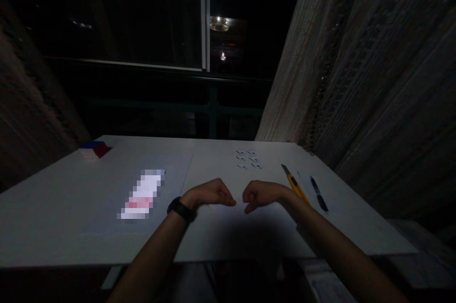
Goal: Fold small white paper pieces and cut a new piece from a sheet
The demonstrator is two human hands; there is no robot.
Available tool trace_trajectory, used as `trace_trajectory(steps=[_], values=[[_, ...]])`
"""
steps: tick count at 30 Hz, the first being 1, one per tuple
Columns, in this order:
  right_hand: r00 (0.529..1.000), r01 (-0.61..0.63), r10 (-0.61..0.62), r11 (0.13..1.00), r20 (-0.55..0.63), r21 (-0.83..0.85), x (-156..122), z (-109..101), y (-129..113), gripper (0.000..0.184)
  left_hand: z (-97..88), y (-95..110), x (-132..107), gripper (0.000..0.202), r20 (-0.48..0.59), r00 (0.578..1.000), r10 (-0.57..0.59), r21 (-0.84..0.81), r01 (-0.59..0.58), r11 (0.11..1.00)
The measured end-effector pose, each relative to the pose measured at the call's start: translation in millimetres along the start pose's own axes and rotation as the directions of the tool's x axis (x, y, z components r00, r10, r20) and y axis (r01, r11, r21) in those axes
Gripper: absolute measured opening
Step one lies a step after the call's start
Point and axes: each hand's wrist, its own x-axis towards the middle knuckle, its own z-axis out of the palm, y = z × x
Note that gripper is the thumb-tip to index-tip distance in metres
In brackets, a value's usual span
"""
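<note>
Above the near middle of the white table, my left hand is bent down at the wrist with curled fingers. A dark watch is strapped on that wrist. Facing it across a small gap is my right hand, its fingers curled in too and the thumb pointing down and left. Anything inside either hand is hidden. Beside the right forearm lies a yellow utility knife with its blade out. Several small dark pieces sit in rows beyond the hands.
On the left a bright, blurred-out rectangle lies over a pale sheet. A puzzle cube stands at the far left corner. A dark pen lies at right. Curtains and a dark window are behind.
</note>
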Motion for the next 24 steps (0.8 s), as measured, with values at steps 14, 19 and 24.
trace_trajectory(steps=[14, 19, 24], values=[[0.995, 0.067, -0.071, 0.996, -0.066, -0.054, -4.9, -9.7, -4.0, 0.023, 0.2, 0.6, 2.0, 0.019, 0.099, 0.994, 0.039, 0.002, -0.039, 0.999], [0.996, 0.043, -0.039, 0.998, -0.079, 0.047, -24.6, -25.6, 8.8, 0.032, -9.0, 5.7, -3.8, 0.017, 0.045, 0.997, 0.058, -0.050, -0.056, 0.997], [0.990, -0.015, 0.039, 0.986, -0.138, 0.168, -42.6, -33.2, 17.6, 0.032, -16.1, 8.2, -8.8, 0.015, 0.118, 0.992, 0.049, -0.196, -0.026, 0.980]])
